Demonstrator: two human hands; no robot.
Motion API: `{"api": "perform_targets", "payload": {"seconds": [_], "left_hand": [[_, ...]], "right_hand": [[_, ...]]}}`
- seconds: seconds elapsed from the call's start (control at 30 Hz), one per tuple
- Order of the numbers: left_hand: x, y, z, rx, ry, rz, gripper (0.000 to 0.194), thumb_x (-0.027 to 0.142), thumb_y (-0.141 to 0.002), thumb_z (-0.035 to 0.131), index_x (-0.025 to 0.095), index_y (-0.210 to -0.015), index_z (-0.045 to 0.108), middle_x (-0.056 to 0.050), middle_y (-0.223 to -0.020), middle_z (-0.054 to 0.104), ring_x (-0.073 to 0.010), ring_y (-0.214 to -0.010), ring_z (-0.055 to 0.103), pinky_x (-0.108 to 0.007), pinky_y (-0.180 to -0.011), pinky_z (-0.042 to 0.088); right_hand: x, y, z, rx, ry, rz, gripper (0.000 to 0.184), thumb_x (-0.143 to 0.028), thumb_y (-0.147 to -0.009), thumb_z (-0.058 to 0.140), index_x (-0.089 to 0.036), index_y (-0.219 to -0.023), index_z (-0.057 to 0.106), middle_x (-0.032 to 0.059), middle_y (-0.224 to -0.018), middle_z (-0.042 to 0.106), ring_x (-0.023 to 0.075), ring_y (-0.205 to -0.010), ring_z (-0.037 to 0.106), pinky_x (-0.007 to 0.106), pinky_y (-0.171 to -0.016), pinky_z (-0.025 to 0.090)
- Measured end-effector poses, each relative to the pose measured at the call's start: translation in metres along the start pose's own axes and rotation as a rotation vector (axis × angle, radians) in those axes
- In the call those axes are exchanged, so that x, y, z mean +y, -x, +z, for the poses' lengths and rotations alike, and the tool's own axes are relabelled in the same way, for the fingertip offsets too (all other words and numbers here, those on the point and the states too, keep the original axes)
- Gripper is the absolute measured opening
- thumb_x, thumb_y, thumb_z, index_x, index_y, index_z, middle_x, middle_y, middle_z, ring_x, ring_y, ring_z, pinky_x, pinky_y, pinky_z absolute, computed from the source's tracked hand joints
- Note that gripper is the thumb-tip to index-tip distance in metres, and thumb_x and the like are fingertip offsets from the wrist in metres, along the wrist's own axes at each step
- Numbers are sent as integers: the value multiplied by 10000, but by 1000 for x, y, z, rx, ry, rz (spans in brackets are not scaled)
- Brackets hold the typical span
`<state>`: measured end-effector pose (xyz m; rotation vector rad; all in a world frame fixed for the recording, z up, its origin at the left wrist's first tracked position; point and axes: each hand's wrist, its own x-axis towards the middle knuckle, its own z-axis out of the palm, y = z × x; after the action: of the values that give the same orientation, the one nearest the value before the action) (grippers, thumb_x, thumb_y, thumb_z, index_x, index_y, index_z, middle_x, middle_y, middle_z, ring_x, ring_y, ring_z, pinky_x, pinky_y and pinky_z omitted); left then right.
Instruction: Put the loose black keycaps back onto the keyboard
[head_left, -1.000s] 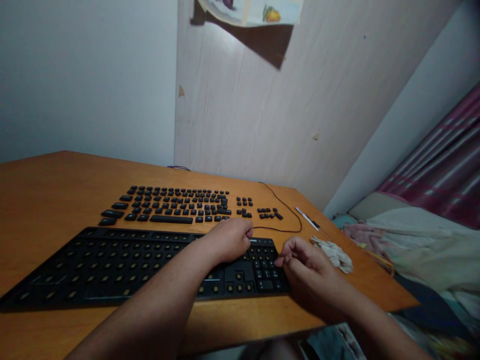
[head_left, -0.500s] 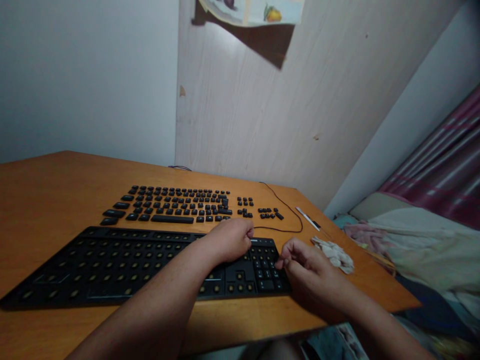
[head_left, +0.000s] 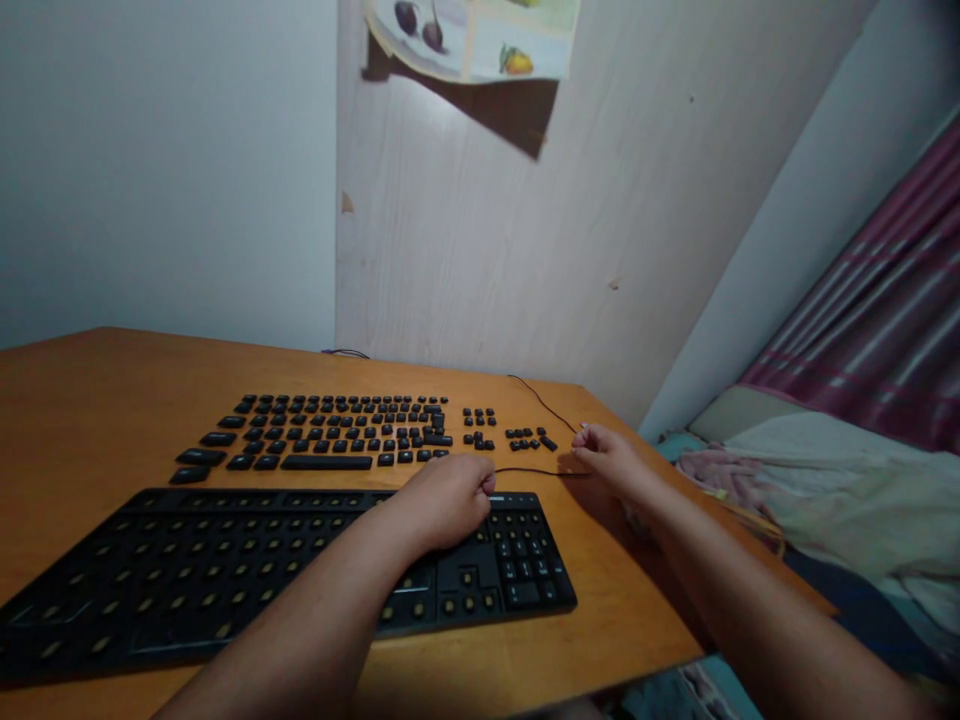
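A black keyboard [head_left: 232, 572] lies on the desk, most of its key posts bare and the number pad keys [head_left: 525, 560] in place. My left hand [head_left: 454, 500] rests over its right half, fingers curled closed; what they hold, if anything, is hidden. To the right, beyond the keyboard's corner, my right hand [head_left: 606, 455] is pinched closed low over the desk beside the black cable [head_left: 536, 470]. A small pale tip shows at its fingertips, too little to name. Behind the keyboard, loose black keycaps [head_left: 341, 432] lie in rows, with a long space bar [head_left: 326, 463] in front.
Smaller groups of keycaps [head_left: 480, 420] sit right of the main rows. The wooden desk [head_left: 67, 400] meets a wall at the back, where a paper with fruit pictures [head_left: 480, 40] hangs. Beyond the desk's right edge are a bed with crumpled cloth [head_left: 810, 460] and a purple curtain [head_left: 847, 300].
My right hand has moved from the number pad's edge away to the right and back, over where a white stick and crumpled cloth showed. My left hand stays on the keyboard. The view has shifted slightly.
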<state>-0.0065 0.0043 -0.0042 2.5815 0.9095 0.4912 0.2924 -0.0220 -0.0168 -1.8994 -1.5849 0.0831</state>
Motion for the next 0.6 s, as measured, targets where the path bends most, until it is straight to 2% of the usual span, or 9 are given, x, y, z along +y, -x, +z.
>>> {"api": "perform_targets", "payload": {"seconds": [0.13,0.3,0.43,0.6], "left_hand": [[1,2,-2,-3,9,-19,136,153,-735,459,218,-768,574,-32,-805,645,-175,-731,561,-260,-605,353],[5,4,-4,-10,9,-31,142,142,-737,458,212,-765,578,-41,-812,645,-175,-737,560,-261,-615,358],[7,3,-6,-18,5,-41,142,141,-740,456,211,-763,577,-45,-820,645,-178,-746,563,-264,-625,369],[8,3,-6,-28,-3,-42,136,143,-742,463,212,-779,575,-47,-835,648,-181,-756,570,-267,-633,382]], "right_hand": [[8,-27,15,10,106,49,44,-226,-714,594,-204,-700,557,-3,-653,586,148,-631,507,242,-551,314],[10,-50,29,-15,194,87,61,-261,-715,640,-208,-734,615,16,-696,633,154,-661,532,243,-564,309],[7,-56,34,-45,220,108,90,-284,-695,679,-211,-741,651,31,-702,650,160,-646,536,253,-564,310],[3,-51,37,-78,151,118,111,-196,-632,695,-198,-736,656,24,-670,648,147,-603,532,243,-550,323]]}}
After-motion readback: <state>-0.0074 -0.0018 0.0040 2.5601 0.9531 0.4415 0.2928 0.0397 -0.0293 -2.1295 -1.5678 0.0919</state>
